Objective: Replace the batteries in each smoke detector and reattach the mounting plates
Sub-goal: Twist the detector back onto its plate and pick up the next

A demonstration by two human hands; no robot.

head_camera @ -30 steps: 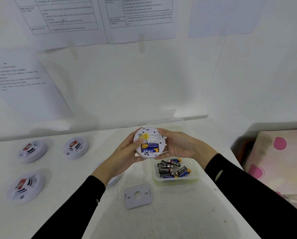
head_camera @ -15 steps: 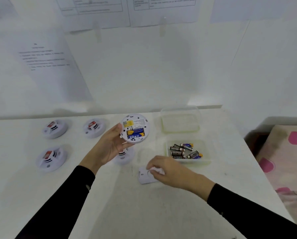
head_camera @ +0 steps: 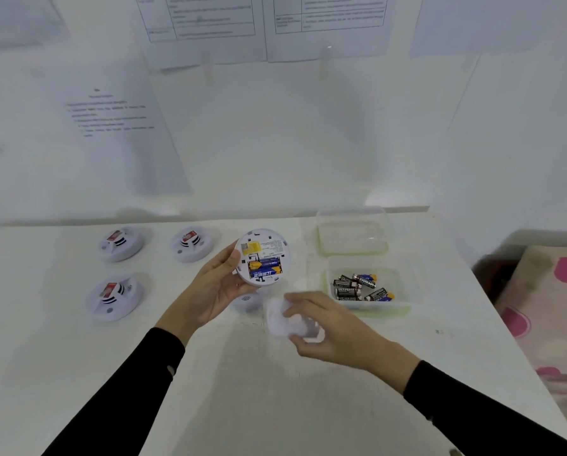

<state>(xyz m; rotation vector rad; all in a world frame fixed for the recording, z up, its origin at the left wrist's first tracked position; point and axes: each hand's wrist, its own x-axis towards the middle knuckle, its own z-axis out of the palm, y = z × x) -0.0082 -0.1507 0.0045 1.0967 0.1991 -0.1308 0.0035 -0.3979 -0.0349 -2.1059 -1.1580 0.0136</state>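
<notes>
White plastic fills both of my hands: my left hand [head_camera: 216, 291] cups a round smoke detector [head_camera: 262, 257] by its rim, underside turned up toward me, thumb on its near-left edge and fingers curled behind it. Just right of my thumb sits a yellow label [head_camera: 249, 248], and below that the open compartment shows blue-and-yellow batteries [head_camera: 265, 268] seated side by side. My right hand [head_camera: 328, 327] is lower and nearer to me, fingers and thumb closed on the mounting plate [head_camera: 288, 320], which is blurred, lifted off the white table [head_camera: 275, 390] and tilted. Between my two hands, under the held detector, another detector [head_camera: 247, 301] lies on the table, partly hidden. Beyond my right hand a clear plastic tub [head_camera: 403, 291] holds loose batteries [head_camera: 357, 286] in a jumble, and past it stands a second clear tub [head_camera: 354, 236]. Well to the left of my left hand, three more detectors rest face up with red stickers: a far-left one [head_camera: 121, 243], one closer to my thumb [head_camera: 191, 243], and a near one [head_camera: 114, 297]. Printed sheets [head_camera: 209, 28] hang on the wall beyond everything.
</notes>
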